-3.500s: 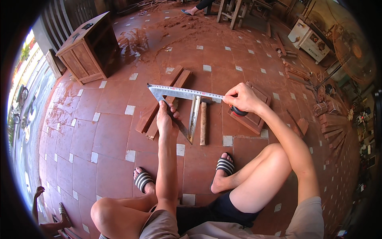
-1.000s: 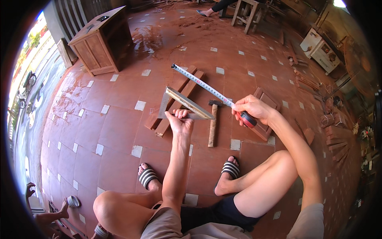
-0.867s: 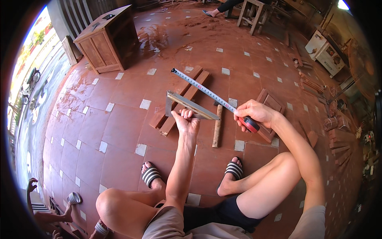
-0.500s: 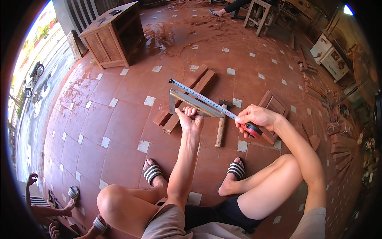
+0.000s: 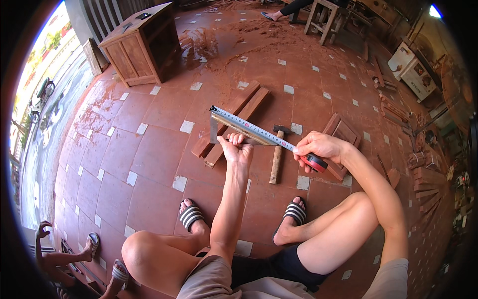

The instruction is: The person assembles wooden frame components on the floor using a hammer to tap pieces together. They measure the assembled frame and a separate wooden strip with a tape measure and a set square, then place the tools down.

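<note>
My left hand [image 5: 236, 148] is closed round a flat, triangular metal-edged tool [image 5: 213, 130] with a pale wooden strip along its long side; its exact kind is unclear. My right hand [image 5: 318, 147] grips a red and black tape measure [image 5: 314, 162], thumb near the mouth of its case. The drawn-out blade [image 5: 251, 128] slants up to the left, close along the tool's long side, its hooked end at the tool's upper left corner. Below both hands, a hammer [image 5: 277, 158] lies on the tiles beside two crossing-angled reddish wood bars [image 5: 234, 124].
A framed wood panel [image 5: 343, 134] lies right of the hammer. A wooden cabinet [image 5: 134, 47] stands far left, a stool [image 5: 323, 22] at the back. Wood pieces [image 5: 427, 184] line the right side. Another person's sandalled feet [image 5: 93, 243] are at lower left.
The tape blade has come down against the tool's long side, its hooked end slightly lower and left. At lower left, the other person's hand and feet have shifted.
</note>
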{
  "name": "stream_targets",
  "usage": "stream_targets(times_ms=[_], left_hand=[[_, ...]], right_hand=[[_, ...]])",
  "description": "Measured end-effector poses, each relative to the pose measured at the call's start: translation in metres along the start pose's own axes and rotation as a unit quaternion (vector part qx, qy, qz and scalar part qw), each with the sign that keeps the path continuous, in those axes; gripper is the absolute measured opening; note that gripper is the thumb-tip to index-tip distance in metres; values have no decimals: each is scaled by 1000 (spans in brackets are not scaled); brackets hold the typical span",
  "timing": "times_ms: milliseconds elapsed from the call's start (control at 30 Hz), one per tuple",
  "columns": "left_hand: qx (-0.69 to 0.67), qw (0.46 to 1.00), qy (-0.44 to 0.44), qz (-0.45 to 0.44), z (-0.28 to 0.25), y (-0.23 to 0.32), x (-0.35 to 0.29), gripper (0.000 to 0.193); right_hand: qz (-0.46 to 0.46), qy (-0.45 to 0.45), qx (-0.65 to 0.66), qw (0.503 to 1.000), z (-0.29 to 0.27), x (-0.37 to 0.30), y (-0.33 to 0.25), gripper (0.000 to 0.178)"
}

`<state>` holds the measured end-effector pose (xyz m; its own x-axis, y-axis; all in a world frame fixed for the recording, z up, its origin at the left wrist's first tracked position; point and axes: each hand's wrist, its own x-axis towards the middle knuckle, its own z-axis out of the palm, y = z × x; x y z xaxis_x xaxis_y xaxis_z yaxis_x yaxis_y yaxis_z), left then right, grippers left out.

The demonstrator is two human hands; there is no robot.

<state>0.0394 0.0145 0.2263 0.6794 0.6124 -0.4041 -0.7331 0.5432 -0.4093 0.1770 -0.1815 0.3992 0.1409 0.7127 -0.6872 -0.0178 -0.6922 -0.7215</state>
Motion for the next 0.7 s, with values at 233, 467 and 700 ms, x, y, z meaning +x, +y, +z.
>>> stream_targets(times_ms=[233,467,700], left_hand=[[-10,1000,-1,-7,0,2,1,60],[4,1000,-13,-8,0,6,4,59],[18,1000,-20,-8,1,6,1,58]], right_hand=[[-10,14,-36,999,-1,-1,0,27],[-37,24,-41,998,-4,1,5,27],[-51,36,-62,996,-4,1,5,22]])
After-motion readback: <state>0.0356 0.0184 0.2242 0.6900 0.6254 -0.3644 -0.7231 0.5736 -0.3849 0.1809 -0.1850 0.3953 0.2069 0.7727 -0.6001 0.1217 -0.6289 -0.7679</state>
